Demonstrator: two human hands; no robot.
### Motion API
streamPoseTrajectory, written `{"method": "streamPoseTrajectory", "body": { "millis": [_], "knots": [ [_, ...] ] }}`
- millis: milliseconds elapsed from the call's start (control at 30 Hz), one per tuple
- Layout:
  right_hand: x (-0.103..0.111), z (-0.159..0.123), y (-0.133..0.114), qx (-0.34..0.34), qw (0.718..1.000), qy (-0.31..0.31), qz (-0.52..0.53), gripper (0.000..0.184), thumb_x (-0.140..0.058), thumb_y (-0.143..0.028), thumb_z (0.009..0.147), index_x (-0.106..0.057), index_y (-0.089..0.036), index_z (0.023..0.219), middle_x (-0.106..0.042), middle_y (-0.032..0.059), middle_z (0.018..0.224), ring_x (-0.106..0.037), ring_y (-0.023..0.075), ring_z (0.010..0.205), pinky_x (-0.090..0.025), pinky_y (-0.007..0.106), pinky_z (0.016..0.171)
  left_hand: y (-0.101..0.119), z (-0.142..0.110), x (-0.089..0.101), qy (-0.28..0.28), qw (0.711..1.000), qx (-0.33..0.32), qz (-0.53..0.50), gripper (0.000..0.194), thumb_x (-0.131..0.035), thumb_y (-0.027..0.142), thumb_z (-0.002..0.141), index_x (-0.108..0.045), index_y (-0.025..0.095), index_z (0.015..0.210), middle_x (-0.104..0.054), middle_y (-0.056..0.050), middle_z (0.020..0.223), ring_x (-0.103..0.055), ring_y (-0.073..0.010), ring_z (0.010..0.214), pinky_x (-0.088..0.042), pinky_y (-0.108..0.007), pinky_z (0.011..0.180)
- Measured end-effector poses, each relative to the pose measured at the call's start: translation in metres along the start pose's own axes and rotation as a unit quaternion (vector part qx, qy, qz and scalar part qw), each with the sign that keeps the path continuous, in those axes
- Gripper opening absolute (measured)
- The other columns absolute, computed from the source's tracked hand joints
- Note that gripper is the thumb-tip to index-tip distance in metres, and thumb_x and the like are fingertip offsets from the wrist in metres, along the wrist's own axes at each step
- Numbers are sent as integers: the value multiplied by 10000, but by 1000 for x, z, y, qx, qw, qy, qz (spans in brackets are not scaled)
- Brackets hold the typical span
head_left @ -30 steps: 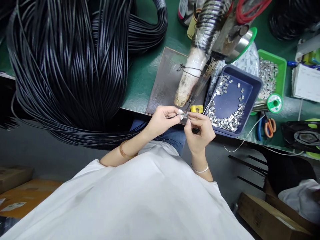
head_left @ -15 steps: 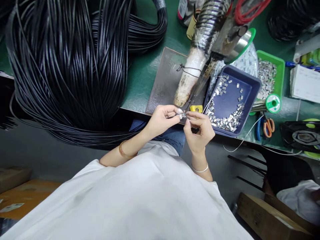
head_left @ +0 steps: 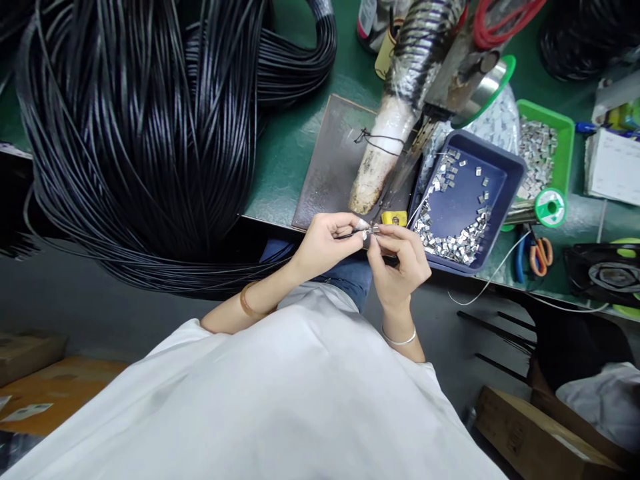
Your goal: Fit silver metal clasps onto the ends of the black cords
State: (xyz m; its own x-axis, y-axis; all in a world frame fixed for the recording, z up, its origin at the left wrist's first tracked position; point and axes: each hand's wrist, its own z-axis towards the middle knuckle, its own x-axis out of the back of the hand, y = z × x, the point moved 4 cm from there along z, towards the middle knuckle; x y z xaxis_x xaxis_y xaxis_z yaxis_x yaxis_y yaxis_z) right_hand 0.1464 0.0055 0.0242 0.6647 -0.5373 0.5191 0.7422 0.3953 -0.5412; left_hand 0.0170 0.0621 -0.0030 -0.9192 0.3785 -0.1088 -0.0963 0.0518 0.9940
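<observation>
My left hand [head_left: 324, 243] is closed in a pinch on the end of a thin black cable [head_left: 345, 234] at the table's front edge. My right hand [head_left: 400, 261] is closed too, pinching a small metal clip [head_left: 371, 231] against that cable end. Both hands meet just in front of the brown work plate [head_left: 333, 160]. A blue tray [head_left: 500, 175] holding several small metal clips sits right of my right hand.
A big bundle of black cables [head_left: 150, 133] fills the left of the green table [head_left: 290, 143]. A wrapped soldering tool [head_left: 387, 127] lies on the plate. A green tray [head_left: 543, 143] of clips, a solder spool [head_left: 549, 207], scissors [head_left: 534, 255] and cardboard boxes [head_left: 530, 433] lie right.
The hands stay together at the same spot; the fingers shift only slightly around the clip and cable end.
</observation>
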Motion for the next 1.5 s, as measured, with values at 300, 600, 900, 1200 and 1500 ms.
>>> {"method": "streamPoseTrajectory", "body": {
  "millis": [300, 600, 900, 1200, 1500],
  "knots": [
    [11, -3, -7, 4, 993, -75, -87, 146, -633, -152, 875, -654, -233, 994, -650, -50, 692, -545, 50, 527, -427, 196, 549, 0, -9, -2, -4, 995, -19, 101, 134, -593, 219, 809, -649, 118, 740, -289, 64, 544, -241, -57, 526, -190, -212, 496],
    [0, -12, 13, -253, 948, -126, 145, 136, -588, -321, 916, -568, -201, 856, -495, -79, 598, -454, 31, 461, -361, 155, 445, 8, -23, -5, 20, 973, -168, 154, 169, -579, 154, 861, -723, 69, 890, -536, 26, 588, -374, -40, 501, -313, -165, 483],
    [12, -13, 7, -102, 989, 64, 82, 222, -536, -154, 927, -540, -240, 1132, -745, 0, 975, -736, 111, 747, -608, 259, 709, -5, -15, -3, 58, 997, -34, 31, 169, -642, 256, 811, -733, 112, 811, -518, 26, 562, -370, -45, 489, -303, -168, 470],
    [-2, -8, 7, -45, 999, 16, 5, 70, -640, -148, 848, -610, -205, 872, -723, 18, 972, -707, 124, 869, -562, 220, 607, -7, -1, -2, 38, 996, 34, -79, 141, -715, 253, 729, -722, 112, 738, -491, 30, 548, -364, -47, 513, -287, -186, 494],
    [-3, -2, 2, -26, 999, 23, 2, 107, -673, -128, 815, -627, -216, 853, -725, 6, 972, -706, 137, 886, -595, 316, 774, 0, 0, 1, 41, 995, 45, -78, 136, -726, 246, 714, -720, 112, 730, -541, 22, 559, -409, -46, 508, -336, -180, 506]
  ]
}}
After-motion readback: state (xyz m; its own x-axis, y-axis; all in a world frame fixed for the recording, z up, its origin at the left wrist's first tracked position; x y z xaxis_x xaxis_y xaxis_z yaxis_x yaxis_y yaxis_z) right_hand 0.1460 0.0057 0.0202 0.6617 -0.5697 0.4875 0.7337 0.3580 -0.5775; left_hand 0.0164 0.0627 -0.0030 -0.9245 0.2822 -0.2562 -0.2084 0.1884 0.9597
